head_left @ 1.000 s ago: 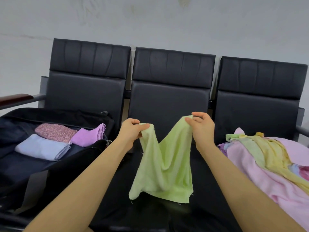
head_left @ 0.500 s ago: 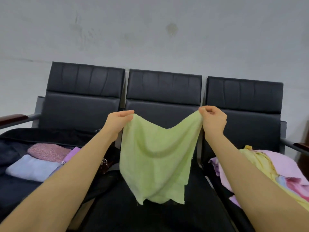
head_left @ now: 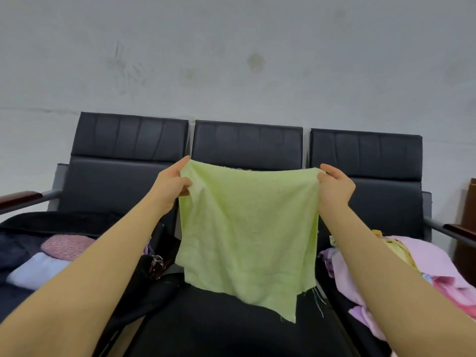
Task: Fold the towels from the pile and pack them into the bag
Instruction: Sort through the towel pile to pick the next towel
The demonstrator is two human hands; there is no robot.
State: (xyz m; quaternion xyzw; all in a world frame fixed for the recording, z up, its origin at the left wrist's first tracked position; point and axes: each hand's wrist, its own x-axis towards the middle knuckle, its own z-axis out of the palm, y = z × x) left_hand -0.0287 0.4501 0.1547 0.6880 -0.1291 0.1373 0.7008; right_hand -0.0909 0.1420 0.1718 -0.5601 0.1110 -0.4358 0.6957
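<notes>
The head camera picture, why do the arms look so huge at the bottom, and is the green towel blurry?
Head view: the wide-angle lens stretches whatever is near the edges, so the forearms balloon toward the bottom corners. The green towel in the middle is fairly sharp, its frayed threads showing; left hand and right hand look only slightly soft. Lighting is even, with no glare.

Left hand (head_left: 170, 186) and right hand (head_left: 334, 188) pinch top corners of green towel (head_left: 247, 233), spread flat, hanging over middle seat (head_left: 219, 328). Open bag (head_left: 23, 243) with folded towels left; towel pile (head_left: 417, 264) right.
</notes>
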